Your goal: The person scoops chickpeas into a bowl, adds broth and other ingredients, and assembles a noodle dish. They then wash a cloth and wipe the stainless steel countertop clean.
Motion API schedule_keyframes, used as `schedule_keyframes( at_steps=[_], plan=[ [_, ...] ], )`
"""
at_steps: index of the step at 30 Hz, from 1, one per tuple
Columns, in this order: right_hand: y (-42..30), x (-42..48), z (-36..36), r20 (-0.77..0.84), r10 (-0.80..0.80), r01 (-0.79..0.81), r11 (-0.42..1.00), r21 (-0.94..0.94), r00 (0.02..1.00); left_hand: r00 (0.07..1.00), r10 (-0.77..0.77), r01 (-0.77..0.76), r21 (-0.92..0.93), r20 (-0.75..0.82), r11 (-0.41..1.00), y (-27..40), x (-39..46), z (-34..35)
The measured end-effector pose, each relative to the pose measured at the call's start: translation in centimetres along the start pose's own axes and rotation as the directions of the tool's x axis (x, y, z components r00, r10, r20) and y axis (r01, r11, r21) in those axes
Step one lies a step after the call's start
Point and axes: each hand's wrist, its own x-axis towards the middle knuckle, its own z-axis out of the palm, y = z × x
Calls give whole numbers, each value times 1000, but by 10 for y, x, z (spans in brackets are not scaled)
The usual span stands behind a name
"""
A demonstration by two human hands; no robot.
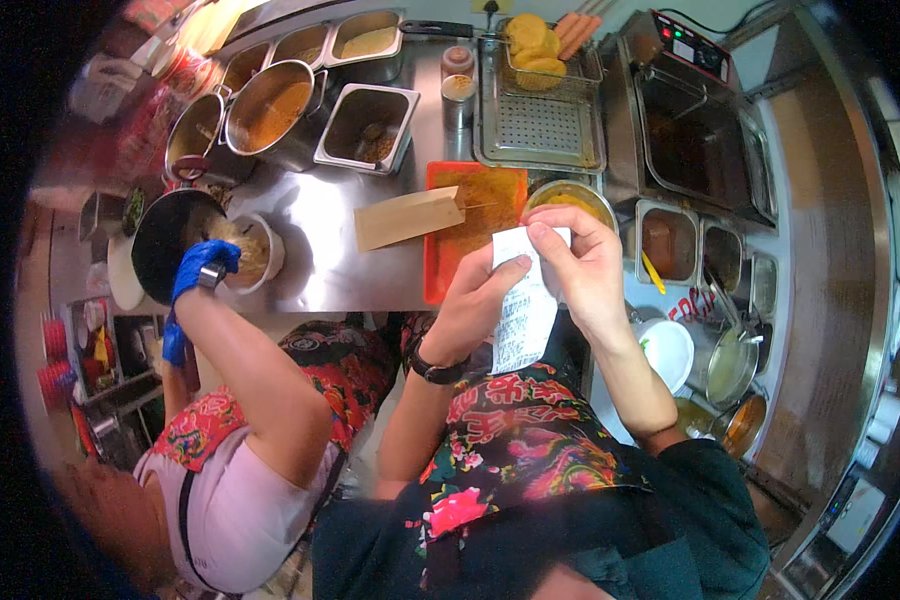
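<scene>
Between both hands I hold a printed paper slip (pixel 526 315) that bears writing and hangs down over my apron. My left hand (pixel 476 289), with a dark watch on its wrist, pinches the slip's left edge. My right hand (pixel 581 259) grips its top corner between thumb and fingers. Just beyond my hands lies an orange tray (pixel 476 176) smeared with sauce or crumbs. A brown paper bag (pixel 409 217) rests partly on it, a thin stick poking out of the bag's right end. Behind my right hand is a metal bowl (pixel 606 201) of yellow food, partly hidden.
At left, a co-worker's blue-gloved hand (pixel 202 270) is over a white bowl (pixel 259 262) of noodles beside a black pot (pixel 169 240). Steel pots (pixel 274 112) and a perforated tray (pixel 540 124) stand at the back. A deep fryer (pixel 690 142) is at right.
</scene>
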Motion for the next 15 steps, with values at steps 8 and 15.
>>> schedule_keyframes(
  at_steps=[8,15],
  plan=[
    [13,-7,-4,13,-45,44,996,72,999,975,53,-86,-151,-215,985,-18,-11,18],
    [26,-58,-50,517,381,-279,923,-265,767,926,174,-258,-227,-334,939,-6,-21,19]
  ],
)
